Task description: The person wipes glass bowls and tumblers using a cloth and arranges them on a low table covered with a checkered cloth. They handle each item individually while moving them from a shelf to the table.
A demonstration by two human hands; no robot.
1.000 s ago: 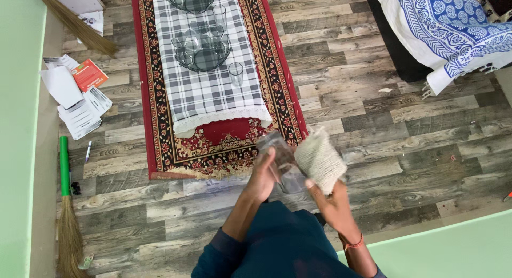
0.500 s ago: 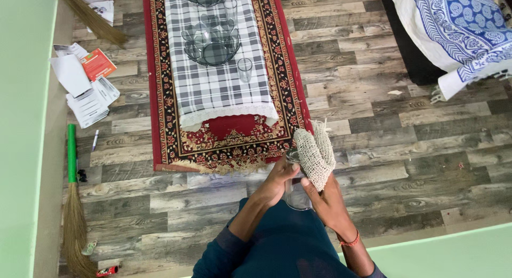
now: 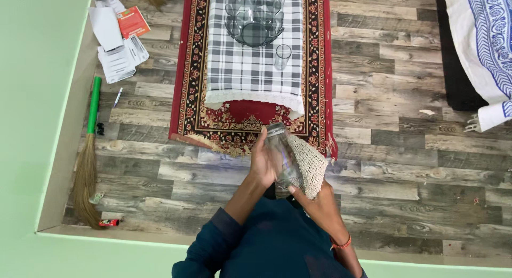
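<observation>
My left hand (image 3: pixel 262 161) grips a clear drinking glass (image 3: pixel 281 152), tilted with its base toward the rug. My right hand (image 3: pixel 314 198) holds a beige woven scrub cloth (image 3: pixel 311 165) pressed against the glass's right side. Both hands are in front of my dark blue top, above the wooden floor. Ahead stands a low table with a grey checked cloth (image 3: pixel 250 70). On it are a dark glass bowl (image 3: pixel 255 27) and another clear glass (image 3: pixel 282 56).
A red patterned rug (image 3: pixel 186 96) lies under the table. A green-handled broom (image 3: pixel 88 150) rests on the floor at left, by the green wall. Papers and an orange booklet (image 3: pixel 120 40) lie at upper left. A blue-and-white patterned sheet (image 3: pixel 488 48) hangs at right.
The view has swung right and down. The glass was turned in my left hand so it points up toward the rug, and the cloth slid from its top to its side.
</observation>
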